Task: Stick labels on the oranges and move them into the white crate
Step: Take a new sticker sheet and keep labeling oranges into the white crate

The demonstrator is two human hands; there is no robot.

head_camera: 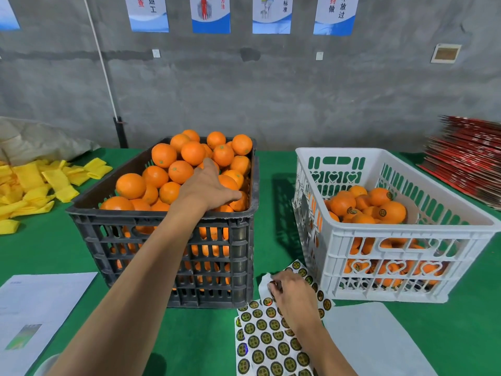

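On the green bench (40,251), a black crate (173,256) heaped with oranges (162,169) serves as the landmark. The left hand (210,187) reaches over the near rim of the black crate and lies on the pile at its right side, fingers spread and loosely bent over an orange (229,183), the thumb out toward the crate's right wall; whether it truly grips the fruit I cannot tell. Right of the black crate, with a gap of green cloth between, stands the white crate (390,240), partly filled with oranges that carry round labels on their skins. In front of the black crate's near right corner lie label sheets (267,346), overlapping, covered in dark round labels. The right hand (292,293) rests on the upper sheet, its fingertips (273,287) curled and pinching at the sheet's lifted white edge. Left of the black crate lies a heap of yellow foam sleeves (35,185). Nearer, in front of its left corner, lies a white paper (35,310).
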